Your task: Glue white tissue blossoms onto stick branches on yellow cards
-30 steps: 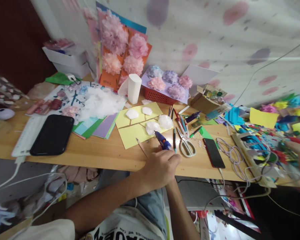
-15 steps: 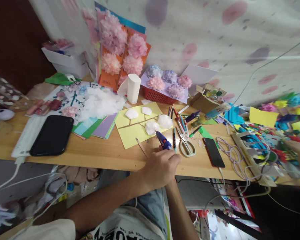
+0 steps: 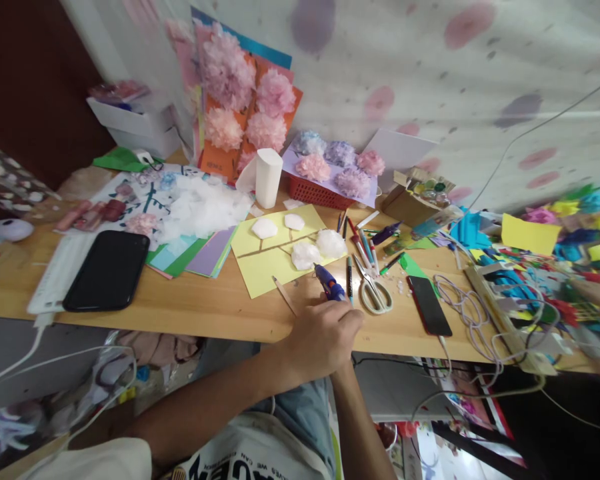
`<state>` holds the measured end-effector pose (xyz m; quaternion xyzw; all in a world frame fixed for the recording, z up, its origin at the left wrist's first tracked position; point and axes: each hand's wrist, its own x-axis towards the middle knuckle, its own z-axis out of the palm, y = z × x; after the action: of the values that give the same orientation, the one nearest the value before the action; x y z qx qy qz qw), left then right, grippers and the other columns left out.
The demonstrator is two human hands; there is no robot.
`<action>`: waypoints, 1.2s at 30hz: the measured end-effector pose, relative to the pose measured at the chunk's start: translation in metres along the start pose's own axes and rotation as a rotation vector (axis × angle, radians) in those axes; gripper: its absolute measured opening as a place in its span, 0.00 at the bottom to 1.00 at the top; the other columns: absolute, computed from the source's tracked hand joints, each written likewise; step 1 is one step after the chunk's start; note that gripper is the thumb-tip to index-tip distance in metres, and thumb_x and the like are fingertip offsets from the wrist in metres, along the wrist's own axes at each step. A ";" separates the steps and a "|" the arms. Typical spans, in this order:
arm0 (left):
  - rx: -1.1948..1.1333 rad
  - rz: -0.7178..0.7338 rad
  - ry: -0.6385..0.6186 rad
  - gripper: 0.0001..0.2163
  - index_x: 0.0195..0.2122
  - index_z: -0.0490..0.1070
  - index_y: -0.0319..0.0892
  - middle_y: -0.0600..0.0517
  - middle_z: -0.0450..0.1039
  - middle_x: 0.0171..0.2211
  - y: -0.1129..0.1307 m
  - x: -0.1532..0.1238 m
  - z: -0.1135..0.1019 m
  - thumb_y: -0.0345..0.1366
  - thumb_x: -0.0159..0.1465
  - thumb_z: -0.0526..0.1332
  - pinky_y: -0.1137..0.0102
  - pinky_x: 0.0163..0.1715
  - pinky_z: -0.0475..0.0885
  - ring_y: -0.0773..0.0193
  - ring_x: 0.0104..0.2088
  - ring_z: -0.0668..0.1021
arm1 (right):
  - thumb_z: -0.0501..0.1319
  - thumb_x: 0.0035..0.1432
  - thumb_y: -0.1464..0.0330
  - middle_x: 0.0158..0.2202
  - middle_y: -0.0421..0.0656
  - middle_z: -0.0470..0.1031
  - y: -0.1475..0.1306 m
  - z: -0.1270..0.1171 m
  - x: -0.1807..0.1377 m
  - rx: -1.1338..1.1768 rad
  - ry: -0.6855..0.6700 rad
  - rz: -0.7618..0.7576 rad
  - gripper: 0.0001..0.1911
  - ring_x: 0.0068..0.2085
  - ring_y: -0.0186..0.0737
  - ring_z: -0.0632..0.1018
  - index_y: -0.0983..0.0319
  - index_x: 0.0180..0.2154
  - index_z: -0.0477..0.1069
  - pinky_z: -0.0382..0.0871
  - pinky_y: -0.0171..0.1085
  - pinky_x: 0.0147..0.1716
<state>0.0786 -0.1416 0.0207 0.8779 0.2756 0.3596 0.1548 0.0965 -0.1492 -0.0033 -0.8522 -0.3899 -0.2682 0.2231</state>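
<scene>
A blue glue gun [image 3: 330, 283] points up and left, its tip beside a white tissue flower [image 3: 306, 255] on a yellow sheet [image 3: 253, 283]. My left hand [image 3: 323, 337] is closed around the rear of the glue gun. My right hand [image 3: 347, 367] meets it from below at the same spot; its fingers are hidden behind my left hand. The sheet bears brown branch lines, a second fluffy white flower [image 3: 331, 244] and two flatter white paper pieces, one of them a white piece [image 3: 264, 229] at the left.
White scissors [image 3: 376, 293], pens and a black phone [image 3: 429, 307] lie to the right. Further right are looped cables [image 3: 463, 303] and a co-worker's blurred hand [image 3: 597, 293]. A pencil [image 3: 284, 295], a white tissue pile [image 3: 195, 207] and another black phone [image 3: 107, 270] are leftward.
The whole view has shifted very slightly to the right. Both hands and the glue gun keep nearly the same place by the white flower. The co-worker's hand at the right edge has moved a little.
</scene>
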 end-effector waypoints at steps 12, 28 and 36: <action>0.020 0.016 0.102 0.12 0.32 0.69 0.41 0.51 0.73 0.28 -0.001 0.001 -0.006 0.25 0.69 0.51 0.69 0.32 0.72 0.63 0.31 0.77 | 0.43 0.71 0.55 0.37 0.60 0.74 0.038 0.000 -0.003 0.588 -0.270 0.005 0.26 0.38 0.53 0.77 0.60 0.41 0.75 0.67 0.46 0.27; 0.054 0.001 0.166 0.13 0.29 0.69 0.40 0.52 0.72 0.26 -0.004 0.000 -0.014 0.28 0.70 0.52 0.70 0.31 0.71 0.65 0.29 0.76 | 0.39 0.71 0.50 0.34 0.57 0.76 0.052 0.000 0.001 0.769 -0.319 -0.074 0.31 0.40 0.50 0.80 0.59 0.44 0.75 0.77 0.46 0.30; 0.063 -0.001 0.173 0.13 0.30 0.69 0.41 0.52 0.72 0.26 -0.006 0.000 -0.015 0.28 0.71 0.52 0.70 0.31 0.72 0.65 0.29 0.76 | 0.38 0.72 0.53 0.34 0.56 0.75 0.047 0.001 0.002 0.755 -0.308 -0.077 0.30 0.40 0.49 0.80 0.59 0.43 0.75 0.76 0.45 0.31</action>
<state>0.0662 -0.1359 0.0284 0.8480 0.2995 0.4250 0.1029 0.1348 -0.1754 -0.0108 -0.7252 -0.5215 0.0163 0.4492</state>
